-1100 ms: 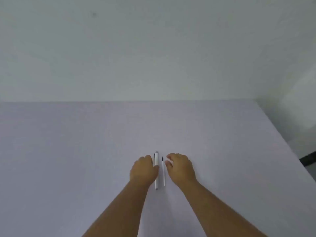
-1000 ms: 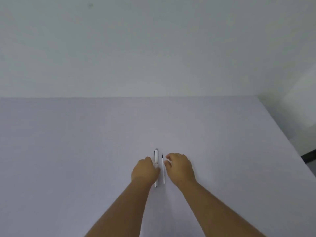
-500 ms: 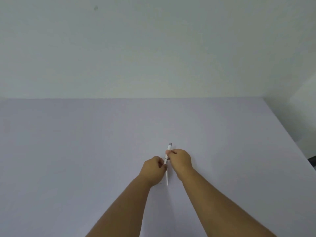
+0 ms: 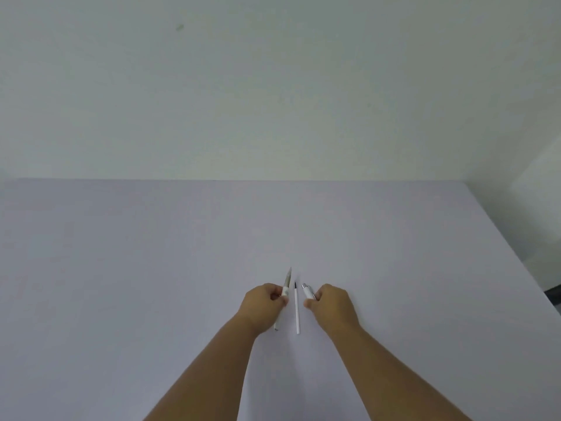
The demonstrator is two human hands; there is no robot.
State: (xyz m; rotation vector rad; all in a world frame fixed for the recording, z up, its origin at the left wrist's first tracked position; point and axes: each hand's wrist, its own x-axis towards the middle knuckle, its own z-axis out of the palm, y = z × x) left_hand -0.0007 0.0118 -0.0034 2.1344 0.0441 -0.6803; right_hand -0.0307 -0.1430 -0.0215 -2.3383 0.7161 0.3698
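Observation:
A white pen lies in pieces on the pale table. My left hand grips the pen's front barrel, whose pointed tip aims away from me. My right hand holds the pen's rear part with the clip and clicker, most of it hidden in the fingers. Between the hands a thin white refill with a dark tip lies flat on the table, touched by neither hand.
A plain white wall rises behind the table's far edge. The table's right edge runs diagonally, with a dark object just beyond it.
Both hands lifted the pen together, then drew apart. The pen has come into two parts, one in each hand. The refill still lies on the table.

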